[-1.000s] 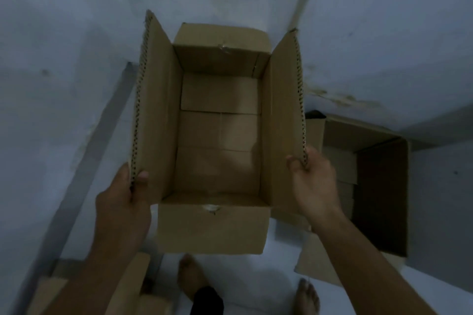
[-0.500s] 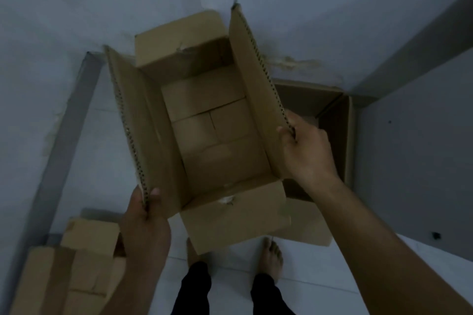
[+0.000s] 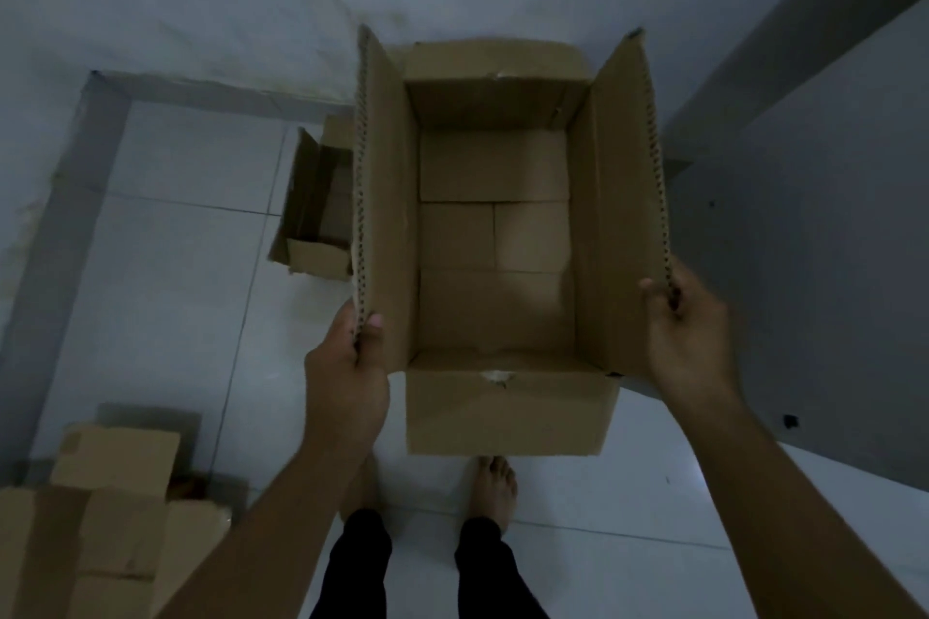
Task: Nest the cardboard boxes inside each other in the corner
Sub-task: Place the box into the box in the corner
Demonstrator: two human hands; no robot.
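Observation:
I hold an open, empty cardboard box (image 3: 495, 266) in the air in front of me, its four flaps standing up. My left hand (image 3: 347, 382) pinches the near end of the left long flap. My right hand (image 3: 686, 337) grips the near end of the right long flap. A second open cardboard box (image 3: 316, 206) stands on the floor against the wall, left of and behind the held box, which hides its right part.
More cardboard boxes (image 3: 100, 518) lie stacked at the lower left. My bare feet (image 3: 495, 488) stand on the white tiled floor below the held box. A white wall fills the top; a grey wall (image 3: 804, 216) rises on the right.
The held box has swung from tilted to square in front of me and moved right. The floor box that showed to its right now shows to its left.

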